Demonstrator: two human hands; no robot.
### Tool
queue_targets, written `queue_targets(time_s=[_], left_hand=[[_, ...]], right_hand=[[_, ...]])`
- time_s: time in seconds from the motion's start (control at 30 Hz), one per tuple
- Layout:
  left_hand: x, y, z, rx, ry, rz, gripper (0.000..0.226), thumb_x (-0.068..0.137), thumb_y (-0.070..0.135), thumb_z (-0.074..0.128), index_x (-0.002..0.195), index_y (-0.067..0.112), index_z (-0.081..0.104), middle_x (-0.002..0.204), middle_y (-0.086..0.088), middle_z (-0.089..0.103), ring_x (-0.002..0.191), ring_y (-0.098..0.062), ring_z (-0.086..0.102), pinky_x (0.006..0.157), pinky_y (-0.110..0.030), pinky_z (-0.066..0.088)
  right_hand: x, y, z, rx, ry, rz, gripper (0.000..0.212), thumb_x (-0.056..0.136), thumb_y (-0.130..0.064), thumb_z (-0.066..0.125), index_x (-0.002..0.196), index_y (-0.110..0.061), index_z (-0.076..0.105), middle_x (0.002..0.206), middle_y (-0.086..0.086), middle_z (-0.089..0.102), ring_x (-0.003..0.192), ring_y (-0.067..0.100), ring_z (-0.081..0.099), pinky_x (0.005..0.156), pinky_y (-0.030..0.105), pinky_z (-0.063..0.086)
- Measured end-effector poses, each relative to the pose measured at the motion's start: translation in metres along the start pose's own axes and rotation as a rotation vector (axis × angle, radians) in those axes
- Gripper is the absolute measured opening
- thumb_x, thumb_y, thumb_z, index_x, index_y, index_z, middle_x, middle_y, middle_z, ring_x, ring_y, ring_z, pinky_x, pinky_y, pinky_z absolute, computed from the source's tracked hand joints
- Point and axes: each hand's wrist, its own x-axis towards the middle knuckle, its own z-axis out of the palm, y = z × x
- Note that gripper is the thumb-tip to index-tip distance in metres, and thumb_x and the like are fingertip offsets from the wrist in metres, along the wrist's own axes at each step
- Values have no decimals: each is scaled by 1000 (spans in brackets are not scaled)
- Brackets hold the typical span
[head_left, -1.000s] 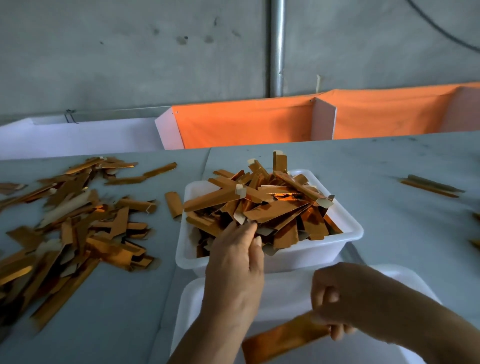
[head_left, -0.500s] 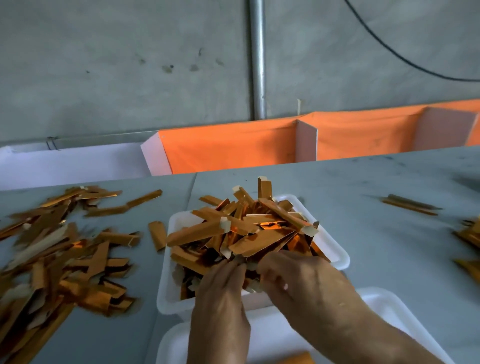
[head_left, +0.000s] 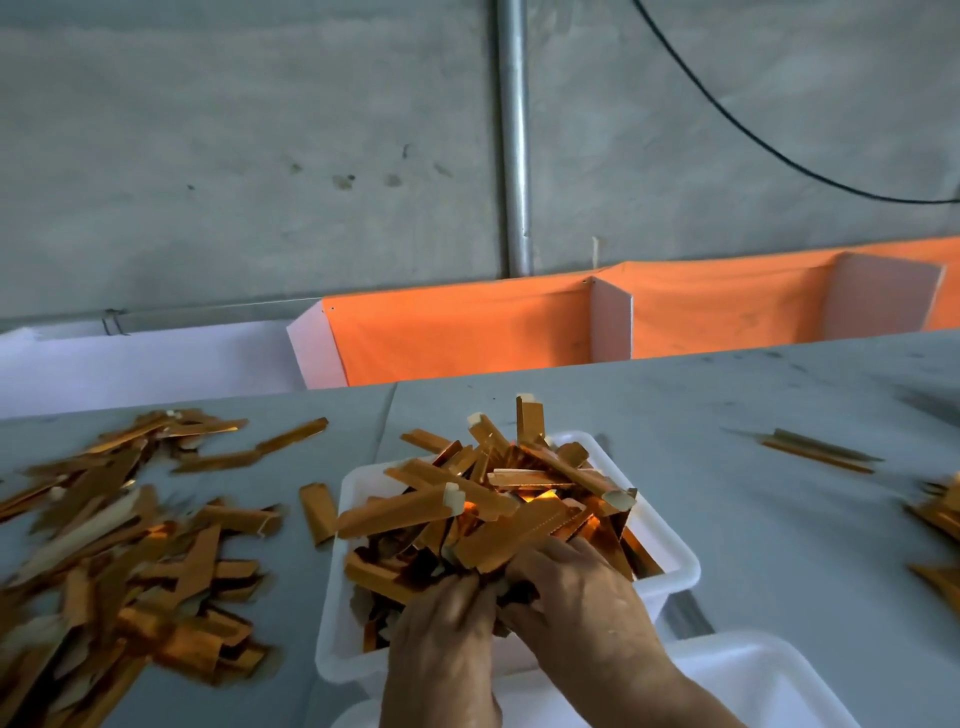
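Note:
A white plastic tub (head_left: 670, 545) stands in the middle of the grey table, heaped with shiny copper-orange folded card strips (head_left: 498, 493). Both hands reach into the near side of that heap. My left hand (head_left: 441, 639) has its fingers dug in among the strips at the tub's front edge. Beside it, my right hand (head_left: 576, 597) has its fingers curled into the pile just below a long orange strip. The fingertips of both are hidden among the strips, so what each one holds is unclear.
A second white tub (head_left: 769, 675) sits at the near edge under my forearms. A wide scatter of strips (head_left: 119, 545) covers the table's left. A few more strips (head_left: 815, 452) lie at the right. Orange-lined white bins (head_left: 457, 332) run along the concrete wall.
My right hand dropped its long strip into the near tub and moved up into the heaped tub beside my left hand. The camera tilted up.

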Motion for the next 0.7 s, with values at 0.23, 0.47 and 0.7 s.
queue_targets(time_s=[0.23,0.47,0.7], left_hand=[[10,8,-18,27,-133,-71,49,84,19,59,131,28,50,137,11,46,128,-8,39,106,-23,31],[24,6,-18,215,-173,-139,36,94,12,45,128,21,45,135,4,46,125,-19,36,104,-33,30],[19,-3,-20,107,-66,-224,33,78,18,67,107,26,54,110,10,54,110,-16,45,100,-33,34]], right_hand=[[1,0,9,-4,-11,4,20,91,-38,56,110,-32,58,115,-19,56,105,6,45,92,18,42],[5,2,9,39,22,12,19,91,-37,54,109,-32,58,113,-20,57,105,4,45,92,16,42],[6,3,3,124,122,91,13,86,-31,64,99,-27,64,103,-17,60,97,6,51,87,15,44]])
